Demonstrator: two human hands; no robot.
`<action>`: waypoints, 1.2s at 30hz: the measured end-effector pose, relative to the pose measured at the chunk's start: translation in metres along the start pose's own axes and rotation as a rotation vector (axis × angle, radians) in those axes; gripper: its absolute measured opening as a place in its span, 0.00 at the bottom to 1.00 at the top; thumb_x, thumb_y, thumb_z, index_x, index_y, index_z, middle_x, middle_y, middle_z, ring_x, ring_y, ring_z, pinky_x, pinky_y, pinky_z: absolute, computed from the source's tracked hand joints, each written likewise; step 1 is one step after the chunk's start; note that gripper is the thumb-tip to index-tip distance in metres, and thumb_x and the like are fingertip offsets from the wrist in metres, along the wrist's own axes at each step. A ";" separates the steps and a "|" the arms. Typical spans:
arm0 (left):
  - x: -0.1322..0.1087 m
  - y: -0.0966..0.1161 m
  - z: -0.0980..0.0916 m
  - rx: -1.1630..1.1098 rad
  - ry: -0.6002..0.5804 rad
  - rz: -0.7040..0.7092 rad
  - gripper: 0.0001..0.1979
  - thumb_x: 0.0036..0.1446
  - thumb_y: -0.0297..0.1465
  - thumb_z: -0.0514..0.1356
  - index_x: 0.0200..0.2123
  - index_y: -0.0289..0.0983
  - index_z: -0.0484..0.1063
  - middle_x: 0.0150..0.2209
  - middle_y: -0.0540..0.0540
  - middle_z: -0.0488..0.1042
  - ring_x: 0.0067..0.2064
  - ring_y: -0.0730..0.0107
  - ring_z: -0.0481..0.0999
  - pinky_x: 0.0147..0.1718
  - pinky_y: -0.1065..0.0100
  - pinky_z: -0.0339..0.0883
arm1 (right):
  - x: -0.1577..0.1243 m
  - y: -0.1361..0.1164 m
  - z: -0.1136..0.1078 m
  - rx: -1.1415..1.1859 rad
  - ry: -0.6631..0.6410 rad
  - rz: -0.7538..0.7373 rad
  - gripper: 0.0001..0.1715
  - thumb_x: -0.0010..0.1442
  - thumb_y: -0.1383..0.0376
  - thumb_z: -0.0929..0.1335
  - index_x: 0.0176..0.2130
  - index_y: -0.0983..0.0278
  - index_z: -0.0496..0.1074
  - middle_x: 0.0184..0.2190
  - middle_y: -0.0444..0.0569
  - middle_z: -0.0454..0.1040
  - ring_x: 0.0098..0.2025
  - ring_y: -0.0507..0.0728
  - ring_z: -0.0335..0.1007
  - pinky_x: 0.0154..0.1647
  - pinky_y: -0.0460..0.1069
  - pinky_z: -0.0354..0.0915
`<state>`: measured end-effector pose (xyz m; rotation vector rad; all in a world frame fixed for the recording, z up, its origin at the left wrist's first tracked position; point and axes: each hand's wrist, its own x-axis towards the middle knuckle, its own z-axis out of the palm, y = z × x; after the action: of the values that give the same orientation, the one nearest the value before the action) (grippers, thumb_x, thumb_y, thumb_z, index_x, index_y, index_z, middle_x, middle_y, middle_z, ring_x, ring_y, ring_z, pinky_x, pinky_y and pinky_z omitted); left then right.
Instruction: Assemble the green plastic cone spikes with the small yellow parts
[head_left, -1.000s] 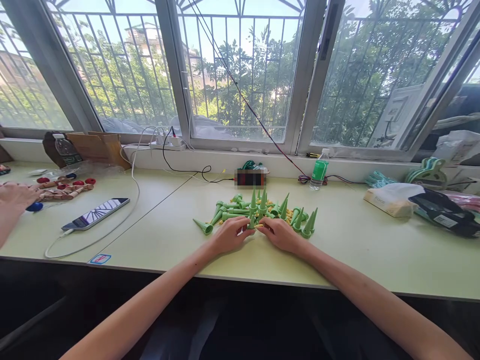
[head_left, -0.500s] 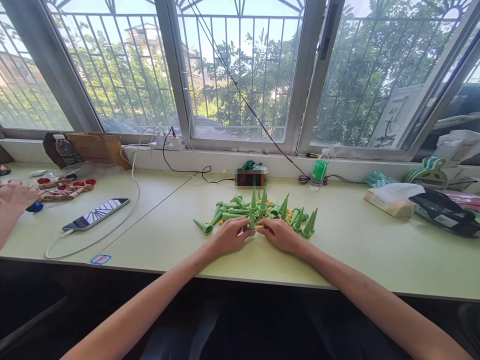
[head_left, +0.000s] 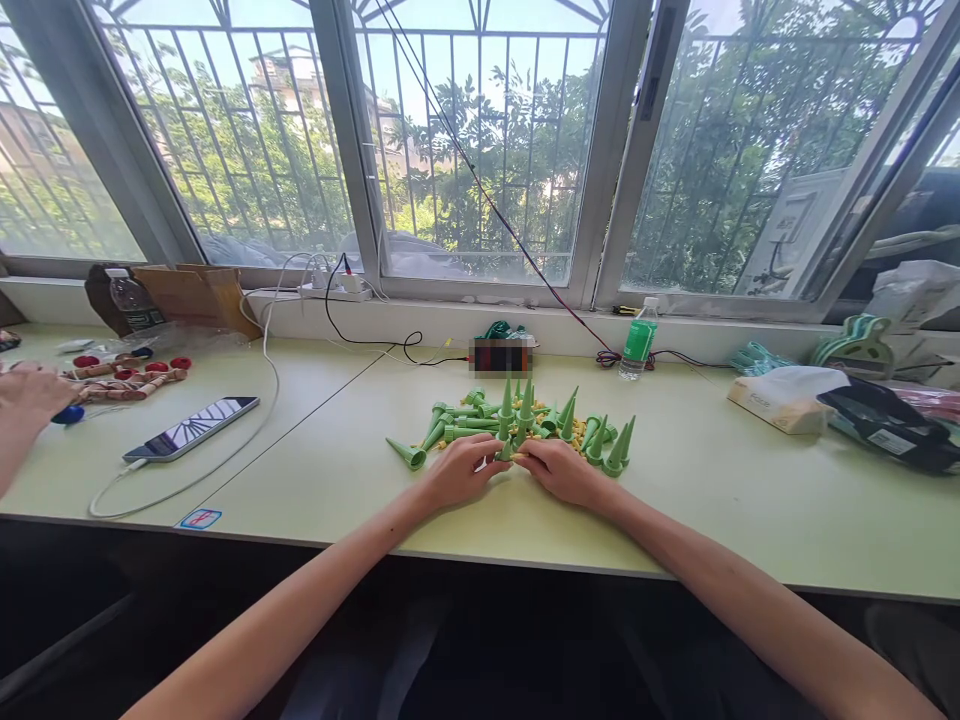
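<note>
My left hand [head_left: 461, 470] is closed round the base of a small green plastic cone spike [head_left: 506, 449], held low over the table in front of the pile. Facing it, my right hand [head_left: 564, 468] pinches a small yellow piece [head_left: 516, 457] against the spike's base; the fingers hide most of it. Right behind both hands lies a heap of green cone spikes [head_left: 460, 433], some standing point up and others on their sides. Small yellow pieces [head_left: 577, 432] are scattered among them. One spike [head_left: 407, 453] lies apart at the heap's left.
On the left are a phone [head_left: 193, 428] with a white cable, red beads and wooden pieces [head_left: 135, 383], and another person's hand [head_left: 34, 393]. A power bank-like device [head_left: 500, 357], partly blurred out, and a bottle [head_left: 638, 340] stand behind. A tissue pack [head_left: 784, 400] sits right.
The green spike between my hands has tipped slightly to the right. My right fingers have shifted a little, and less of the yellow piece shows. The other person's hand has moved slightly.
</note>
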<state>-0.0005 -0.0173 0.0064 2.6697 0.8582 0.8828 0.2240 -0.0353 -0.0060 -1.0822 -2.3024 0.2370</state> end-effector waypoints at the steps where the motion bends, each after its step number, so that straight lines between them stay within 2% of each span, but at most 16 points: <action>1: 0.000 0.000 0.000 0.001 0.003 0.000 0.10 0.66 0.34 0.58 0.32 0.36 0.72 0.28 0.50 0.68 0.27 0.75 0.64 0.28 0.72 0.57 | 0.000 0.000 0.000 0.003 -0.002 0.003 0.16 0.72 0.62 0.63 0.33 0.64 0.70 0.30 0.47 0.74 0.32 0.54 0.67 0.36 0.47 0.59; 9: -0.001 -0.001 0.002 0.002 0.027 0.008 0.11 0.65 0.34 0.58 0.30 0.36 0.71 0.27 0.50 0.68 0.27 0.75 0.64 0.28 0.71 0.57 | -0.001 -0.003 -0.002 0.023 0.006 0.003 0.12 0.72 0.62 0.63 0.39 0.63 0.73 0.34 0.48 0.76 0.35 0.55 0.70 0.38 0.48 0.60; 18: 0.000 0.000 0.001 0.006 0.035 0.007 0.12 0.65 0.34 0.58 0.30 0.36 0.70 0.27 0.51 0.68 0.27 0.75 0.64 0.28 0.72 0.57 | -0.001 -0.004 -0.003 0.013 0.011 -0.005 0.13 0.72 0.64 0.62 0.36 0.64 0.72 0.32 0.48 0.75 0.34 0.54 0.69 0.38 0.48 0.59; 27: 0.000 -0.001 0.001 -0.002 0.029 0.021 0.12 0.66 0.36 0.58 0.33 0.36 0.75 0.28 0.50 0.69 0.26 0.74 0.65 0.28 0.71 0.58 | -0.002 -0.003 0.000 -0.011 0.017 -0.003 0.16 0.72 0.65 0.61 0.32 0.63 0.68 0.28 0.45 0.72 0.29 0.52 0.64 0.34 0.47 0.56; 36: 0.000 -0.001 0.001 0.010 0.024 0.008 0.09 0.66 0.35 0.58 0.36 0.37 0.75 0.28 0.50 0.69 0.27 0.74 0.65 0.28 0.71 0.58 | -0.002 -0.002 -0.001 0.028 0.013 -0.017 0.13 0.72 0.62 0.62 0.36 0.63 0.70 0.30 0.46 0.73 0.31 0.53 0.66 0.35 0.47 0.58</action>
<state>-0.0003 -0.0168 0.0050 2.6777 0.8598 0.9171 0.2242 -0.0382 -0.0054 -1.0466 -2.2887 0.2541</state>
